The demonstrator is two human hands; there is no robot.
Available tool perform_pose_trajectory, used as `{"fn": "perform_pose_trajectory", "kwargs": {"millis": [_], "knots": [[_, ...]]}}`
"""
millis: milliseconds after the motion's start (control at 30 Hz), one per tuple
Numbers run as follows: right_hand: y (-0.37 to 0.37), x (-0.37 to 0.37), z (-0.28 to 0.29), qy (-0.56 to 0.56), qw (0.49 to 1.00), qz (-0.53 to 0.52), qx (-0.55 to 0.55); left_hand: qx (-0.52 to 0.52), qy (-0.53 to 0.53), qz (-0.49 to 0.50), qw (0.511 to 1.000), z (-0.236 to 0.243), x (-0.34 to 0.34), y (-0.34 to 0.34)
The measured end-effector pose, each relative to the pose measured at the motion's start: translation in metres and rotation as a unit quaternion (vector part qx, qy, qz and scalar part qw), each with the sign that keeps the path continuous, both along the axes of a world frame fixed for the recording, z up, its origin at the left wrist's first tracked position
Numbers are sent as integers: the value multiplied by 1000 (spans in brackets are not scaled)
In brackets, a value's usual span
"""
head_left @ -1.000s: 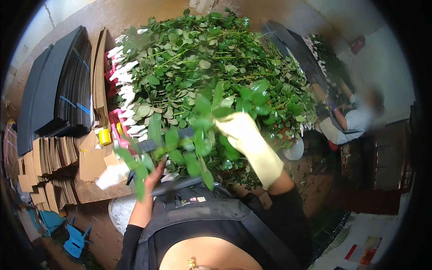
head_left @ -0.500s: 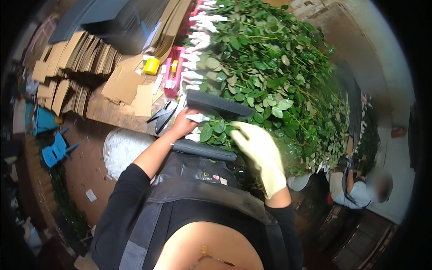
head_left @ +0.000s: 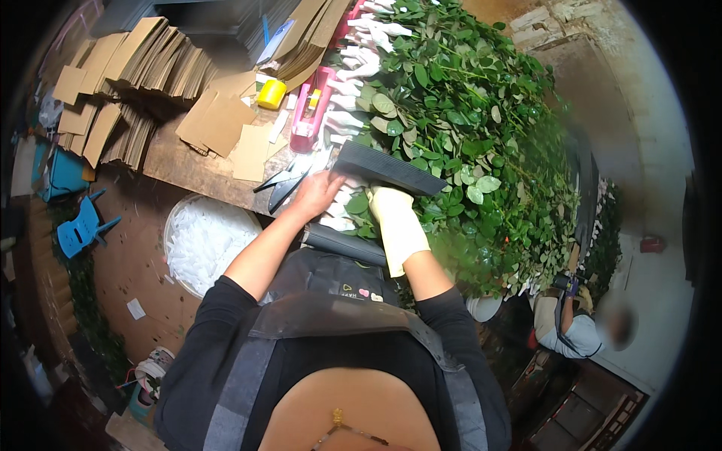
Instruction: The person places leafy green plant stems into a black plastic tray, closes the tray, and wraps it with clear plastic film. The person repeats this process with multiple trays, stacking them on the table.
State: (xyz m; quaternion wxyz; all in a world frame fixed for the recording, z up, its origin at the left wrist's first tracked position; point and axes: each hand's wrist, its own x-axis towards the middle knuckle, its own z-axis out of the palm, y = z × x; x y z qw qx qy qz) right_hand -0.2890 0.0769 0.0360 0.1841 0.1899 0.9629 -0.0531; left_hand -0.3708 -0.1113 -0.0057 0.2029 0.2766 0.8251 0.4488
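Note:
Several leafy cut-flower stems [head_left: 466,143] lie stacked, with white-sleeved flower heads [head_left: 344,120] along the left edge. My bare left hand [head_left: 317,197] is at the nearest heads, fingers closed together against them; what they hold is hidden. My right hand, in a cream glove [head_left: 392,216], reaches in from the right with its fingers curled at the leafy stems beside those heads. Both hands are between a dark ribbed padded bar [head_left: 391,167] and a nearer dark padded roll [head_left: 342,244]. Scissors with dark handles [head_left: 282,186] lie left of my left hand.
A pink tape dispenser [head_left: 308,113], a yellow roll [head_left: 271,94] and cardboard pieces [head_left: 218,120] lie on the wooden table. A tub of white sleeves [head_left: 207,244] stands below its edge. A blue stool [head_left: 83,225] is at far left. Another person [head_left: 575,331] works at right.
My gloved right hand has moved left and inward to the stems, its spread fingers now curled. My left hand stays at the flower heads. The whole view has shifted slightly.

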Motion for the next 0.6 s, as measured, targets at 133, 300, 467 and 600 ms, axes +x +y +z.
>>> {"fn": "perform_pose_trajectory", "kwargs": {"millis": [133, 300, 467, 600], "knots": [[2, -6, -4, -43, 994, -91, -34, 121, -71, 156, 978, -6, 16, -3], [6, 8, 31, -102, 983, -58, -139, 54, -106, 113, 986, 0, -24, -33], [-11, 3, 28, -84, 992, -37, -90, -86, 17, -9, 996, 3, -7, -6], [-12, 4, 23, -77, 993, -41, -86, -24, -26, 63, 997, -5, 2, -8]]}}
